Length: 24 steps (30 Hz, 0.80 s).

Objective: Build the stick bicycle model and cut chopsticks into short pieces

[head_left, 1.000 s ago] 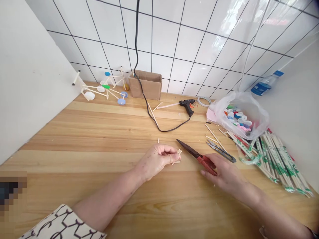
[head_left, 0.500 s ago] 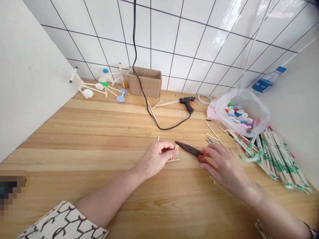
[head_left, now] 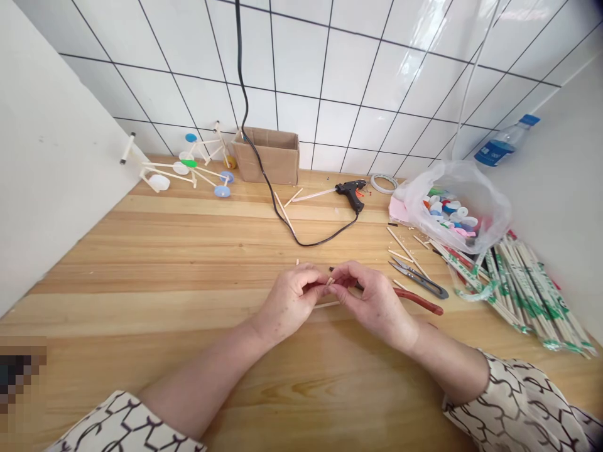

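Small wooden stick pieces (head_left: 330, 281) are pinched between the fingertips of my left hand (head_left: 292, 301). My right hand (head_left: 377, 304) meets it there, its thumb and forefinger closed on the same pieces. The pliers (head_left: 419, 300) lie on the table behind my right hand, which hides most of their jaws; their red handles stick out to the right. A thin stick (head_left: 326, 305) rests on the wood just below my fingertips. Another short piece (head_left: 297, 262) is beyond my left hand.
At the back are a cardboard box (head_left: 267, 157), a glue gun (head_left: 352, 193) with its cord, and stick models (head_left: 188, 164) with bottle-cap wheels. Right: a bag of caps (head_left: 452, 210), grey snips (head_left: 419, 279), wrapped chopsticks (head_left: 532, 289), a tape roll (head_left: 384, 183) and a bottle (head_left: 506, 143).
My right hand has left the pliers' handles and moved left to the stick pieces at my left fingertips. The grey snips now show fully. The view has shifted slightly.
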Tool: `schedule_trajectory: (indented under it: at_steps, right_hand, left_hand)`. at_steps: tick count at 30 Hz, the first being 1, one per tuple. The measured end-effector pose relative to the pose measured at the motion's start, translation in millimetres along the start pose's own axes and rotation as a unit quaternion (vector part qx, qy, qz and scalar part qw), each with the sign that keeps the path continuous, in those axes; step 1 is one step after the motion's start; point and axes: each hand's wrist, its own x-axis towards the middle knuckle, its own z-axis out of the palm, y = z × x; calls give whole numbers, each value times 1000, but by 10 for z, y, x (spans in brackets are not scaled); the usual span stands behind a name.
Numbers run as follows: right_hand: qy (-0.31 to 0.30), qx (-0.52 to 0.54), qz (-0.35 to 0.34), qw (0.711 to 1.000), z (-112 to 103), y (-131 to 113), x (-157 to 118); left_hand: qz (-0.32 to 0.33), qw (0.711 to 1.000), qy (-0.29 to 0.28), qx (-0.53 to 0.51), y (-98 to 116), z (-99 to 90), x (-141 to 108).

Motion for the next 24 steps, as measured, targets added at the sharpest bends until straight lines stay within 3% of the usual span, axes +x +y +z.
schedule_trajectory:
  at_steps: [11, 18, 24]
  right_hand:
    - [14, -74, -48, 996, 93, 73, 11]
    - [2, -13, -8, 1000, 118, 89, 24]
    - [20, -19, -35, 999, 131, 106, 8]
  left_hand:
    - [12, 996, -13, 82, -40, 4, -30]
    - [47, 990, -21, 135, -58, -2, -11]
    - [42, 990, -19, 137, -57, 2, -5]
